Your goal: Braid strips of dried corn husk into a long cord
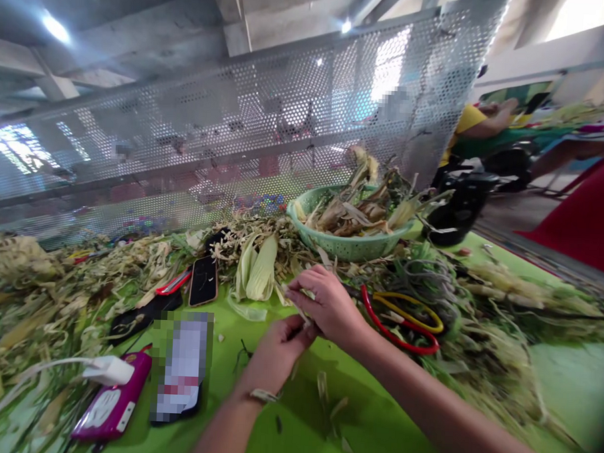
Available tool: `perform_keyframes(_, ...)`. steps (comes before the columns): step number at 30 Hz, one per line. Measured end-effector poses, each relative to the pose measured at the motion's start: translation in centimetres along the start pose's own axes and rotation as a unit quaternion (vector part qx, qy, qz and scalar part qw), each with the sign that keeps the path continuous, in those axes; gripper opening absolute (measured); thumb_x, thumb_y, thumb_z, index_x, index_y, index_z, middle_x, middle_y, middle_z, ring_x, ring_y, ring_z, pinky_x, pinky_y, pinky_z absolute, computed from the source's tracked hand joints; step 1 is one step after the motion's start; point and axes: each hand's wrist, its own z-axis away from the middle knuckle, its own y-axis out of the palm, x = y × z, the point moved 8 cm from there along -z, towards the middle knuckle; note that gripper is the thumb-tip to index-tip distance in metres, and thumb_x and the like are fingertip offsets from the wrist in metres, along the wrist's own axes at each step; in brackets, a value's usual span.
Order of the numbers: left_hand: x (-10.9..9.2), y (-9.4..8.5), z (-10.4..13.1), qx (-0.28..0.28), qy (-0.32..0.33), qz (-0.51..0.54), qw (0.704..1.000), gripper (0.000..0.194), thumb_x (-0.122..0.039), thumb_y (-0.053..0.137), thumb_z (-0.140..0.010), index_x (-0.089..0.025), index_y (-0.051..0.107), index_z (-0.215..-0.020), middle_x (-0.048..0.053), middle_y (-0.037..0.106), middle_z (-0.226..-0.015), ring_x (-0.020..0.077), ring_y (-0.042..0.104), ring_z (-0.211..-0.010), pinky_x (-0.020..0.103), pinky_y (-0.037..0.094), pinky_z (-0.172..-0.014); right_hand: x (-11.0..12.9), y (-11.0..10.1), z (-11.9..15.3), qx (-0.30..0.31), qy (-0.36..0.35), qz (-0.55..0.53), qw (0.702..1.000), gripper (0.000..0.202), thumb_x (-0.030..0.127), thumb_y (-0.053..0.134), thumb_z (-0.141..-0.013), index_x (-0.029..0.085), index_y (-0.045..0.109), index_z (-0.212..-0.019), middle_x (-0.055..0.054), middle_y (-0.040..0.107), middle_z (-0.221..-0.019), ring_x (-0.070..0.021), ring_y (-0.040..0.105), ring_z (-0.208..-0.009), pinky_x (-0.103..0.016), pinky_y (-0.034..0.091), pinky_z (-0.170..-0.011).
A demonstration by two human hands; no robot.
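Over the green tabletop (253,428), my left hand (280,352) and my right hand (326,301) are close together, the right one higher and farther forward. Both have fingers pinched on a thin pale strip (303,315) that looks like corn husk; the fingers hide much of it. A pale green corn husk bundle (261,268) lies just beyond them. Scissors with red and yellow handles (403,318) rest to the right of my right hand. Small husk scraps (325,394) are scattered on the table below my hands.
A green plastic basket (351,245) of dried husks stands behind. At left lie a phone (204,282), a red cutter (173,283) and a purple power bank (111,405) with a white plug. Fibre heaps (496,355) line the sides; a perforated metal screen (210,136) rises behind.
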Motion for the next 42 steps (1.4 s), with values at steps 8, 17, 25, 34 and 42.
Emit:
perform_keyframes(8, 1.8, -4.8, -0.5, -0.190, -0.016, 0.245, 0.951, 0.038, -0.044, 0.066, -0.074, -0.014, 0.071, -0.097, 0.002, 0.062, -0.071, 0.0071, 0.049, -0.060, 0.017, 0.036, -0.056, -0.1, -1.1, -0.1, -0.024, 0.019, 0.050, 0.998, 0.015, 0.024, 0.047, -0.091, 0.021, 0.061, -0.093, -0.005, 0.067, -0.094, -0.0218, 0.056, -0.089, -0.034, 0.038, -0.080)
perform_keyframes(17, 1.6, -4.3, -0.6, -0.192, -0.011, 0.299, 0.934, 0.031, -0.039, 0.071, -0.069, -0.015, 0.070, -0.089, 0.004, 0.068, -0.080, 0.0110, 0.058, -0.070, 0.020, 0.043, -0.065, -1.5, 2.0, 0.4, 0.026, 0.030, 0.066, 0.997, 0.036, 0.031, 0.039, -0.095, 0.020, 0.049, -0.062, -0.002, 0.053, -0.067, -0.0175, 0.051, -0.070, -0.028, 0.037, -0.064)
perform_keyframes(25, 1.4, -4.9, 0.0, -0.210, -0.037, 0.150, 0.965, 0.036, -0.049, 0.065, -0.072, -0.014, 0.068, -0.079, 0.002, 0.060, -0.067, 0.0097, 0.047, -0.059, 0.019, 0.032, -0.052, -0.3, 1.3, 0.5, -0.012, -0.026, 0.156, 0.987, 0.042, 0.034, 0.033, -0.097, 0.020, 0.047, -0.060, -0.002, 0.049, -0.063, -0.0166, 0.045, -0.063, -0.030, 0.034, -0.064)
perform_keyframes(34, 0.5, -3.3, 0.3, -0.157, -0.015, 0.144, 0.977, 0.034, -0.051, 0.061, -0.074, -0.017, 0.062, -0.074, -0.002, 0.052, -0.063, 0.0098, 0.037, -0.054, 0.024, 0.026, -0.053, -0.2, 0.6, 0.4, -0.042, -0.071, 0.257, 0.963, 0.038, 0.034, 0.042, -0.094, 0.020, 0.057, -0.062, -0.006, 0.054, -0.063, -0.0193, 0.046, -0.066, -0.032, 0.032, -0.066)
perform_keyframes(42, 0.5, -3.5, 0.3, -0.134, -0.013, 0.112, 0.985, 0.039, -0.053, 0.059, -0.076, -0.015, 0.067, -0.082, -0.003, 0.049, -0.058, 0.0082, 0.037, -0.052, 0.022, 0.026, -0.050, -1.1, -0.5, 0.4, -0.039, -0.040, 0.190, 0.980, 0.035, 0.033, 0.042, -0.093, 0.020, 0.057, -0.064, -0.005, 0.055, -0.065, -0.0195, 0.048, -0.068, -0.032, 0.034, -0.069)
